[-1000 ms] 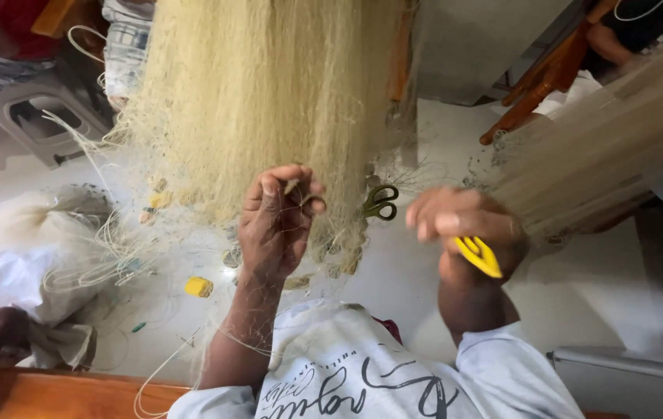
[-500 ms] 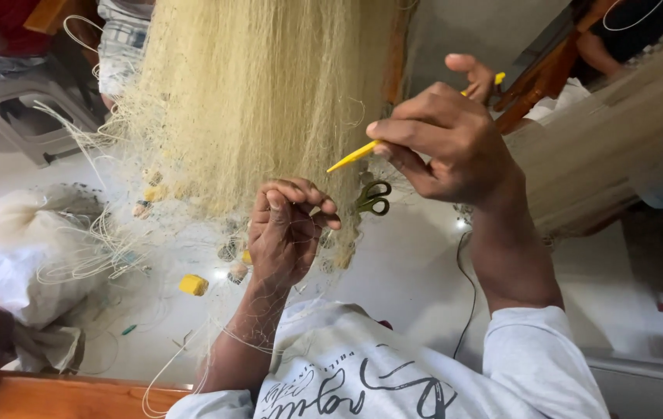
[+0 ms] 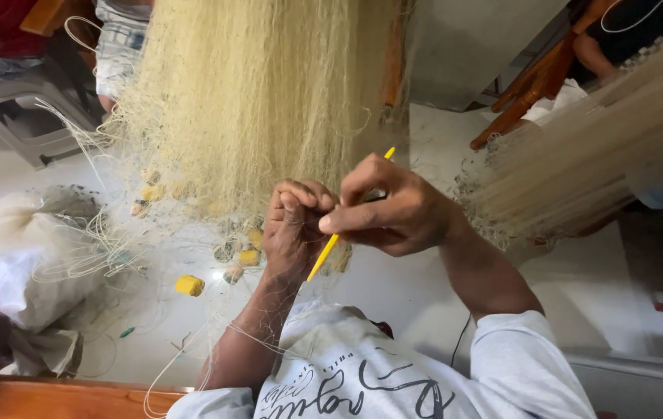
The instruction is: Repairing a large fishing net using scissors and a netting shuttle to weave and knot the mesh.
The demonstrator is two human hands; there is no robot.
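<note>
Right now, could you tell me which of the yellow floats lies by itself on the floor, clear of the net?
The bright yellow float on the pale floor, left of the left hand; the other floats sit tangled in the hanging net.

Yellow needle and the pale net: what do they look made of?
Yellow needle, in the right hand: likely plastic; uniform bright colour, smooth, thin and rigid. Net, pinched by the left hand: probably fine synthetic line; pale, translucent, slightly glossy hair-thin strands. Neither is certain by sight.
</note>
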